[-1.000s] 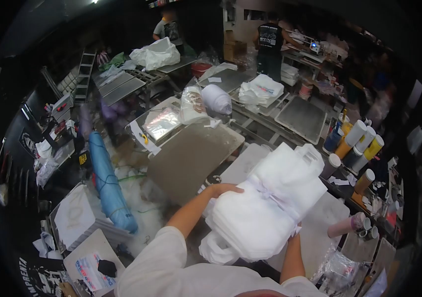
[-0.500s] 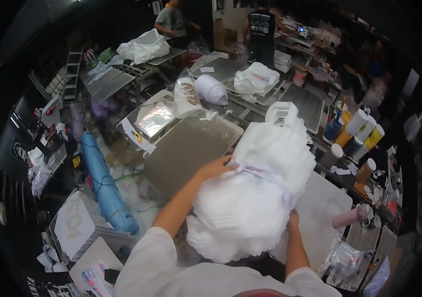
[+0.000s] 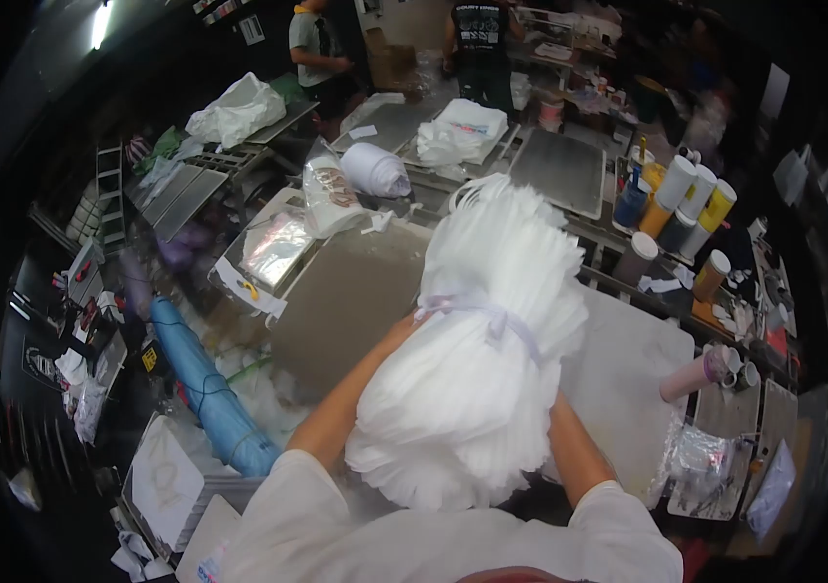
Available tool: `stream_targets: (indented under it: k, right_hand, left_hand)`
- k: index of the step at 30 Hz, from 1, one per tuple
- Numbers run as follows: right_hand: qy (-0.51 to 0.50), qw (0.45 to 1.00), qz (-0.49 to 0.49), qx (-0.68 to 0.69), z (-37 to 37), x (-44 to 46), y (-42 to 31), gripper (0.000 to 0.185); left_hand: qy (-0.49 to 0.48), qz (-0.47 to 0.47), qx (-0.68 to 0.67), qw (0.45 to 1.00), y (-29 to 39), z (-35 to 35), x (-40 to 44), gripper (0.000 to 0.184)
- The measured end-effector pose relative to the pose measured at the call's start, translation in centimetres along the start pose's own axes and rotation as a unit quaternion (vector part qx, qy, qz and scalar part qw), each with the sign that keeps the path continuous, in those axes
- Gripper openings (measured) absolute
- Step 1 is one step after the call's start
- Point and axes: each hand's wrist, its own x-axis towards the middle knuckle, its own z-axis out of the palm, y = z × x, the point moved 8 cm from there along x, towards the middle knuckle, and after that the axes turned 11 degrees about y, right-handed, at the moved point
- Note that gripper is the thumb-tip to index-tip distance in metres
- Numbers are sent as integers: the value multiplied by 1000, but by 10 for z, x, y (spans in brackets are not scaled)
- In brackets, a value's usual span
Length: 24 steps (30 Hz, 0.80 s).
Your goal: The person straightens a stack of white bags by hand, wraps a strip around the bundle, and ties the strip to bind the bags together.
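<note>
A thick bundle of white fabric bags, tied round its middle with a pale lilac strip, fills the space in front of my chest. Its many folded edges fan out above and below the tie. My left hand grips the bundle's left side near the strip, its fingers partly hidden by the fabric. On the opposite side my right hand holds the bundle low down, mostly out of sight behind it.
A grey flat board lies left of the bundle and a pale board right. Paint containers stand at the right. A blue wrapped roll leans at left. Two people stand at the back.
The bundle has turned and tilted between my hands, so its folded edges now face me and the handle loops at its top show less. The view has shifted slightly.
</note>
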Motion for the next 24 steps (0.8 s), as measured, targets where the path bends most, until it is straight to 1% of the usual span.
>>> stream_targets:
  k: [2, 4, 6, 8, 10, 12, 13, 15, 16, 17, 18, 19, 20, 21, 22, 23, 24]
  right_hand:
    - [-27, 995, -53, -80, -10, -28, -52, 82]
    - [-48, 977, -115, -174, -24, -65, -117, 83]
    - [-63, 944, -174, -272, -38, -106, -191, 84]
    - [-64, 900, -215, -373, -45, -142, -264, 85]
    - [-49, 851, -228, -471, -43, -160, -325, 86]
    - [-13, 804, -189, -564, -40, -152, -361, 88]
    - [1, 782, -150, -605, -41, -138, -363, 88]
    - [-2, 736, -79, -672, -39, -97, -327, 89]
    - [-27, 712, -70, -698, -37, -72, -288, 85]
    - [-75, 678, -82, -727, -34, -44, -223, 81]
    - [-124, 638, -109, -752, -31, -22, -152, 77]
    - [-119, 613, -136, -770, -35, -12, -86, 73]
    - [44, 617, -160, -769, -43, -25, -62, 70]
    - [205, 626, -183, -729, -53, -48, -39, 70]
    - [203, 627, -179, -731, -57, -52, -41, 70]
    - [185, 678, -214, -679, -57, -66, -54, 70]
    - [168, 723, -250, -621, -56, -77, -70, 72]
  left_hand:
    - [12, 13, -48, 999, 22, 11, -13, 67]
    - [13, 16, -83, 996, 32, 31, -16, 63]
    - [-2, 6, -117, 993, 36, 59, -12, 59]
    - [-27, -12, -155, 987, 40, 95, -6, 55]
    - [-55, -42, -200, 977, 38, 129, 4, 51]
    - [-78, -94, -229, 966, 22, 142, 16, 48]
    - [-85, -123, -234, 961, 9, 141, 20, 46]
    - [-66, -218, -205, 952, -40, 107, 40, 42]
    - [-47, -218, -189, 956, -56, 86, 39, 40]
    - [-24, -205, -176, 962, -67, 65, 32, 38]
    - [1, -152, -180, 972, -64, 51, 17, 31]
    - [27, -99, -181, 978, -61, 37, 1, 24]
    - [20, -107, -177, 978, -58, 36, -18, 24]
    - [50, -61, -145, 986, -42, 28, -30, 22]
    - [81, -13, -113, 990, -25, 22, -40, 21]
    - [81, -22, -112, 990, -14, 27, -52, 21]
    - [57, 42, -130, 989, 12, 40, -61, 18]
